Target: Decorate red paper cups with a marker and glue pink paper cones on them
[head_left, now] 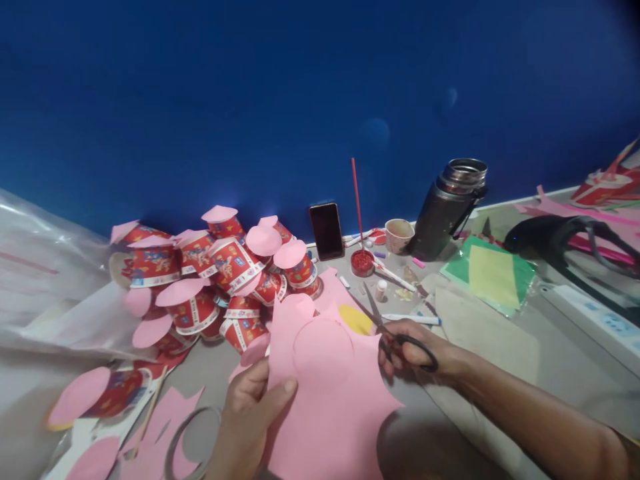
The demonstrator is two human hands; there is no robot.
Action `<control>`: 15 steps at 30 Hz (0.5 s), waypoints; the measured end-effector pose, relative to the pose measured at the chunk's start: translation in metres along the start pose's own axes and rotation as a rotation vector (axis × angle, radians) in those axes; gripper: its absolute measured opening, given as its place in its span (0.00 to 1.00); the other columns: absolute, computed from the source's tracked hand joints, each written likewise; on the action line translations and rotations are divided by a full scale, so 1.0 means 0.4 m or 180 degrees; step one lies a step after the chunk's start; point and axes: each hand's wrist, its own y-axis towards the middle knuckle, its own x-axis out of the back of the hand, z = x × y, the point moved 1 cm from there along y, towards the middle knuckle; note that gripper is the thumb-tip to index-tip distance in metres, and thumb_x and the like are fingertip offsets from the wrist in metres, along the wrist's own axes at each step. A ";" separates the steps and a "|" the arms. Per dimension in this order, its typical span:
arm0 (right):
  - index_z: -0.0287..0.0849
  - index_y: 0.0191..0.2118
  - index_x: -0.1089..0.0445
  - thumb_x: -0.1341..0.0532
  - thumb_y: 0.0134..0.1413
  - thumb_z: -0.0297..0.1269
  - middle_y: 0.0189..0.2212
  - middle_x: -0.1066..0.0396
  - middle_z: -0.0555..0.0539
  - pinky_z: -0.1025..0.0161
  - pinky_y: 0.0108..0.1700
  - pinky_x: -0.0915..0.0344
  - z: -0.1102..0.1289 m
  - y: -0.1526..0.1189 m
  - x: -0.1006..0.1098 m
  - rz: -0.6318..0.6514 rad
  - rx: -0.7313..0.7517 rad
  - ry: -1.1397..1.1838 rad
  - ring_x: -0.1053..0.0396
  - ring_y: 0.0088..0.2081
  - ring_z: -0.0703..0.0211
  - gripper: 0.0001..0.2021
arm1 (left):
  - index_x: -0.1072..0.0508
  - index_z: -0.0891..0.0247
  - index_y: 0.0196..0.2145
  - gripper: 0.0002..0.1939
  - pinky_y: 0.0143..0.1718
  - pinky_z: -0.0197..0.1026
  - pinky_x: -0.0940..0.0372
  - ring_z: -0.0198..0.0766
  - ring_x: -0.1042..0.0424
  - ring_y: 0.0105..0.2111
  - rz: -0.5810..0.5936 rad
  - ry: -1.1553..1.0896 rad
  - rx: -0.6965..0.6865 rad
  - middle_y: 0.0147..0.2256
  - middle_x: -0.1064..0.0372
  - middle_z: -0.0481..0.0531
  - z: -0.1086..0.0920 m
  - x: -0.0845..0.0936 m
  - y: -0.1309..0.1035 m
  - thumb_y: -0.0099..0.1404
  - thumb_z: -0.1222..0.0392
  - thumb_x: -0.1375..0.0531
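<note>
My left hand [255, 407] pinches the left edge of a pink sheet of paper [325, 413], its thumb lying on top. A round outline is drawn on the sheet, and its right side has curved cut-outs. In my right hand [410, 350] is a pair of black-handled scissors [383, 323], fingers through the loops. The blades are parted a little and point up and away, just beyond the sheet's upper right edge. A yellow round piece [356, 319] lies behind the sheet, partly covered by it.
Left of the sheet, red patterned paper cups [233, 263] with pink discs are heaped up. A roll of tape [193, 440] and pink scraps [163, 417] lie nearer. Behind stand a phone [327, 231], a small red pot [362, 264], a paper cup [399, 235] and a dark flask [445, 213]. A power strip [595, 317] is at right.
</note>
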 end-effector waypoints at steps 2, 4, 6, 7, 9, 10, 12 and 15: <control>0.36 0.31 0.27 0.27 0.40 0.67 0.24 0.27 0.48 0.70 0.22 0.47 0.000 -0.015 -0.001 0.0214 -0.0022 0.0013 0.40 0.21 0.67 0.33 | 0.15 0.64 0.34 0.18 0.35 0.43 0.25 0.48 0.21 0.31 0.0040 0.0267 -0.0070 0.29 0.19 0.55 -0.005 -0.006 0.010 0.47 0.52 0.23; 0.36 0.31 0.26 0.28 0.40 0.69 0.23 0.28 0.48 0.70 0.22 0.47 0.011 -0.027 0.003 0.0342 0.0003 0.0005 0.40 0.20 0.68 0.34 | 0.15 0.65 0.34 0.17 0.32 0.41 0.27 0.46 0.23 0.29 0.0095 0.0604 -0.0164 0.28 0.20 0.53 -0.013 -0.008 0.016 0.50 0.51 0.25; 0.36 0.32 0.25 0.27 0.40 0.69 0.24 0.27 0.48 0.70 0.22 0.46 0.023 -0.034 0.007 0.0400 -0.0037 -0.0041 0.39 0.21 0.68 0.34 | 0.16 0.65 0.33 0.17 0.29 0.38 0.30 0.44 0.25 0.28 0.0136 0.0935 -0.0267 0.28 0.22 0.53 -0.022 -0.006 0.020 0.51 0.49 0.26; 0.37 0.32 0.25 0.27 0.40 0.68 0.25 0.26 0.48 0.70 0.22 0.46 0.027 -0.035 0.008 0.0408 -0.0093 -0.0086 0.39 0.21 0.68 0.33 | 0.16 0.65 0.32 0.16 0.28 0.38 0.31 0.43 0.26 0.27 0.0145 0.1078 -0.0313 0.27 0.23 0.52 -0.027 -0.004 0.022 0.52 0.48 0.26; 0.37 0.32 0.25 0.25 0.40 0.65 0.26 0.26 0.48 0.70 0.23 0.45 0.031 -0.036 0.008 0.0442 -0.0213 -0.0193 0.36 0.23 0.66 0.31 | 0.17 0.64 0.31 0.16 0.27 0.37 0.31 0.43 0.27 0.27 0.0155 0.1258 -0.0337 0.26 0.24 0.52 -0.034 0.000 0.024 0.53 0.47 0.27; 0.37 0.32 0.25 0.25 0.40 0.64 0.26 0.26 0.48 0.70 0.24 0.44 0.032 -0.036 0.007 0.0462 -0.0232 -0.0236 0.35 0.24 0.65 0.30 | 0.17 0.64 0.31 0.16 0.27 0.37 0.32 0.43 0.27 0.27 0.0174 0.1296 -0.0312 0.27 0.23 0.52 -0.037 0.000 0.025 0.53 0.47 0.28; 0.37 0.31 0.26 0.24 0.39 0.62 0.27 0.25 0.48 0.70 0.26 0.41 0.029 -0.035 0.003 0.0476 -0.0189 -0.0253 0.33 0.26 0.64 0.29 | 0.17 0.64 0.32 0.17 0.25 0.37 0.32 0.43 0.27 0.26 0.0333 0.1254 -0.0157 0.28 0.23 0.53 -0.042 -0.003 0.026 0.53 0.47 0.28; 0.38 0.30 0.28 0.23 0.39 0.59 0.27 0.26 0.48 0.70 0.26 0.40 0.017 -0.034 -0.004 0.0469 -0.0113 -0.0147 0.32 0.27 0.63 0.28 | 0.17 0.65 0.32 0.16 0.24 0.37 0.33 0.42 0.28 0.25 0.0497 0.1071 0.0045 0.26 0.24 0.53 -0.048 -0.016 0.021 0.52 0.49 0.28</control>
